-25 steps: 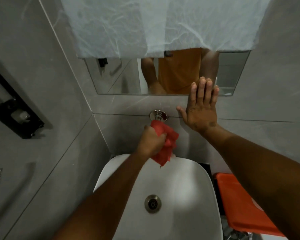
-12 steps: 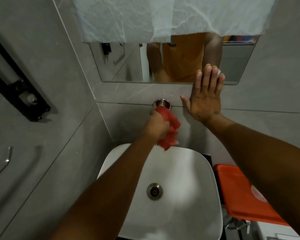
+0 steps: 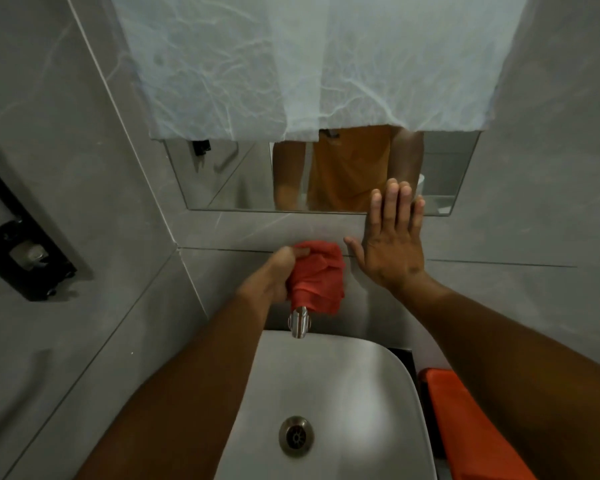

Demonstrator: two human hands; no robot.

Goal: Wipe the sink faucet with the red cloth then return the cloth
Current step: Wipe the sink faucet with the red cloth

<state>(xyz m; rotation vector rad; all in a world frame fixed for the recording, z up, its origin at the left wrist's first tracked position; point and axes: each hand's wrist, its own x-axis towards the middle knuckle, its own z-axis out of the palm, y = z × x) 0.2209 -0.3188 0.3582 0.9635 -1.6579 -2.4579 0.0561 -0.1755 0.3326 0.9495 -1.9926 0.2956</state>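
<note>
Above the white sink [image 3: 343, 382], in the head view, the left hand [image 3: 274, 277] is closed around a bunched red cloth [image 3: 317, 278], pressing it over the wall-mounted faucet [image 3: 299, 322]. Only the shiny metal tip of the faucet shows, poking out below the cloth and hanging over the back rim of the sink. The right hand [image 3: 390, 240] lies flat and open on the grey tiled wall [image 3: 534, 220] just beside the cloth, fingers spread upward, their tips reaching the lower edge of the mirror [image 3: 229, 174]. A crinkled white sheet [image 3: 309, 64] covers most of the mirror. The round drain [image 3: 296, 436] sits in the sink bottom. An orange object [image 3: 471, 431] lies to the right of the sink, partly behind the right forearm. A black fixture [image 3: 21, 251] is mounted on the left wall.
</note>
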